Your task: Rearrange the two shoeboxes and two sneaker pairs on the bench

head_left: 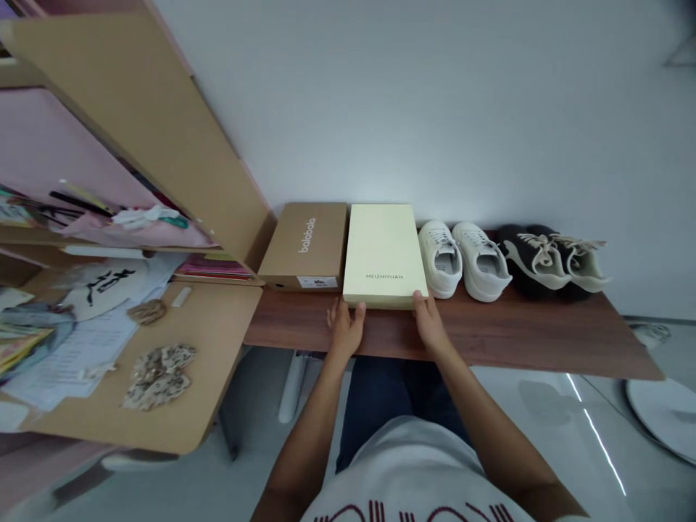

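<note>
Centrally, a dark wooden desk (544,337) bears a brown box (293,257), with a cream box (383,246) just beside it at three o'clock. Farther toward three o'clock stand white shoes (474,270), then black shoes (530,267). The left hand (346,330) pinches the cream box's seven-o'clock corner, the right hand (431,326) its five-o'clock corner; each thumb lies on the near face, with the fingers partly hidden beside the corner.

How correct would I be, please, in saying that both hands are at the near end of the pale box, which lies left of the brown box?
Only the side is wrong: the head view shows the pale box right of the brown box. The left hand and right hand are at the pale box's near end.
</note>
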The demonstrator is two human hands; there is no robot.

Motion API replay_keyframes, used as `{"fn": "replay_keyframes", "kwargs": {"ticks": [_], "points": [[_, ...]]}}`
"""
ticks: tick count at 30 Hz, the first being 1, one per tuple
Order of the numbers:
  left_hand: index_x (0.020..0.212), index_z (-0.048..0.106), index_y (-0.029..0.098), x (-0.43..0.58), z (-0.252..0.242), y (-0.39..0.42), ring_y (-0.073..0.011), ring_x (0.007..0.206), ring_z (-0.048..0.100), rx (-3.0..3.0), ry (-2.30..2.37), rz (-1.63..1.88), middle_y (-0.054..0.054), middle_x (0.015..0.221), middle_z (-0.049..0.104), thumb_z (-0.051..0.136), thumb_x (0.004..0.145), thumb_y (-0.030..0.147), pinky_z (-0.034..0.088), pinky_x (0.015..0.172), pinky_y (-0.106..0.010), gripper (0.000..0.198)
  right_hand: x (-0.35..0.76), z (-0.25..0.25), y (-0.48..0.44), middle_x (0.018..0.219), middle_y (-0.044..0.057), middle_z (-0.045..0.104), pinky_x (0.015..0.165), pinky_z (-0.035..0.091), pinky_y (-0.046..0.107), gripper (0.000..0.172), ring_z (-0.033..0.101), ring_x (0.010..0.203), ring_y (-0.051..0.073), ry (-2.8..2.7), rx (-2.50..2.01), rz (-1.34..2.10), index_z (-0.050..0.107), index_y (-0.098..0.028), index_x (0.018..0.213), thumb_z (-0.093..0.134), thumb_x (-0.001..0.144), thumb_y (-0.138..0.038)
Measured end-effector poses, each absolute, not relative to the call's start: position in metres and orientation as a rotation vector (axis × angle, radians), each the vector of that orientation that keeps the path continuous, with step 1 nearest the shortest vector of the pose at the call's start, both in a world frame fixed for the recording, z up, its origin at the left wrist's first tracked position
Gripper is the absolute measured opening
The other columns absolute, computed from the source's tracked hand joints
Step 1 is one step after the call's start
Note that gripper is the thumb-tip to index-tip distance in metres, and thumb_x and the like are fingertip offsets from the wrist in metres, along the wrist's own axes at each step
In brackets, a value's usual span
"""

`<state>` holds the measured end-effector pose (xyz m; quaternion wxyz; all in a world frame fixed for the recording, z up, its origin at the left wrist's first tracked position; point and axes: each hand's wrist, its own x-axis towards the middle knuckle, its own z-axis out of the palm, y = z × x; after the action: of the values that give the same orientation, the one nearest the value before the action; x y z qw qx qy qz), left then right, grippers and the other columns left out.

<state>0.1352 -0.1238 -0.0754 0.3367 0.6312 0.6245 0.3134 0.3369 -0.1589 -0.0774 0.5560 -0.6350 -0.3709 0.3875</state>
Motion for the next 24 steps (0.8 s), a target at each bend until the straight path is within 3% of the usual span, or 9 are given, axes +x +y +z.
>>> {"fn": "replay_keyframes", "kwargs": {"ticks": [3, 6, 8, 11, 14, 17, 20, 24], "points": [[0.152, 0.038, 0.023, 0.141, -0.064, -0.134, -0.0282, 0.148, 0.040, 1.566, 1.426, 1.015, -0.017, 0.158, 0.043, 0.043, 0.097, 0.061, 0.037, 0.118, -0.049, 0.067, 0.332, -0.079, -0.167, 0.151, 0.004, 0.055, 0.102, 0.054, 0.046, 0.064, 0.053, 0.136, 0.027, -0.774, -1.468, 0.933, 0.048, -0.035, 0.144, 0.048, 0.091, -0.070], [0.157, 0.029, 0.029, 0.149, -0.038, -0.152, -0.0283, 0.149, 0.037, 1.652, 1.304, 1.277, -0.016, 0.166, 0.024, 0.050, 0.095, 0.059, 0.047, 0.109, -0.043, 0.072, 0.326, -0.079, -0.178, 0.132, 0.007, 0.068, 0.087, 0.061, 0.045, 0.062, 0.071, 0.107, 0.026, -0.569, -1.329, 1.097, 0.047, -0.034, 0.144, 0.051, 0.090, -0.065], [0.156, 0.032, 0.030, 0.160, -0.015, -0.163, -0.0309, 0.151, 0.033, 1.842, 1.329, 1.417, -0.017, 0.165, 0.026, 0.056, 0.095, 0.053, 0.042, 0.114, -0.049, 0.070, 0.320, -0.078, -0.181, 0.113, 0.007, 0.076, 0.081, 0.062, 0.045, 0.059, 0.074, 0.089, 0.025, -0.475, -1.236, 1.276, 0.054, -0.032, 0.139, 0.056, 0.088, -0.061], [0.155, 0.035, 0.026, 0.181, 0.010, -0.172, -0.0338, 0.150, 0.033, 2.108, 1.324, 1.513, -0.019, 0.159, 0.038, 0.060, 0.094, 0.043, 0.032, 0.120, -0.056, 0.068, 0.320, -0.073, -0.178, 0.101, 0.007, 0.078, 0.082, 0.061, 0.046, 0.051, 0.074, 0.088, 0.027, -0.575, -1.251, 1.399, 0.068, -0.026, 0.120, 0.070, 0.078, -0.054], [0.159, 0.025, 0.023, 0.194, 0.010, -0.173, -0.0329, 0.148, 0.037, 2.177, 1.195, 1.518, -0.021, 0.159, 0.037, 0.058, 0.095, 0.042, 0.036, 0.118, -0.052, 0.074, 0.338, -0.055, -0.176, 0.106, 0.009, 0.078, 0.083, 0.061, 0.048, 0.052, 0.072, 0.096, 0.031, -0.620, -1.319, 1.262, 0.071, -0.024, 0.114, 0.069, 0.076, -0.060], [0.161, 0.018, 0.022, 0.194, -0.009, -0.170, -0.0307, 0.148, 0.039, 2.155, 1.092, 1.464, -0.020, 0.161, 0.036, 0.046, 0.099, 0.045, 0.038, 0.117, -0.049, 0.071, 0.361, -0.028, -0.181, 0.122, 0.011, 0.074, 0.075, 0.062, 0.049, 0.070, 0.072, 0.099, 0.032, -0.602, -1.228, 1.274, 0.062, -0.027, 0.133, 0.043, 0.087, -0.077], [0.158, 0.029, 0.023, 0.189, -0.031, -0.168, -0.0305, 0.148, 0.039, 2.186, 1.141, 1.374, -0.018, 0.158, 0.043, 0.040, 0.101, 0.044, 0.033, 0.119, -0.052, 0.062, 0.367, -0.016, -0.181, 0.132, 0.011, 0.069, 0.074, 0.063, 0.047, 0.071, 0.072, 0.103, 0.032, -0.638, -1.170, 1.293, 0.056, -0.027, 0.140, 0.051, 0.087, -0.074], [0.152, 0.042, 0.024, 0.182, -0.046, -0.164, -0.0317, 0.147, 0.039, 2.244, 1.278, 1.285, -0.017, 0.154, 0.049, 0.045, 0.099, 0.046, 0.026, 0.120, -0.055, 0.057, 0.361, -0.038, -0.166, 0.130, 0.010, 0.070, 0.075, 0.064, 0.048, 0.066, 0.071, 0.105, 0.032, -0.616, -1.201, 1.248, 0.055, -0.026, 0.139, 0.050, 0.089, -0.069]]}}
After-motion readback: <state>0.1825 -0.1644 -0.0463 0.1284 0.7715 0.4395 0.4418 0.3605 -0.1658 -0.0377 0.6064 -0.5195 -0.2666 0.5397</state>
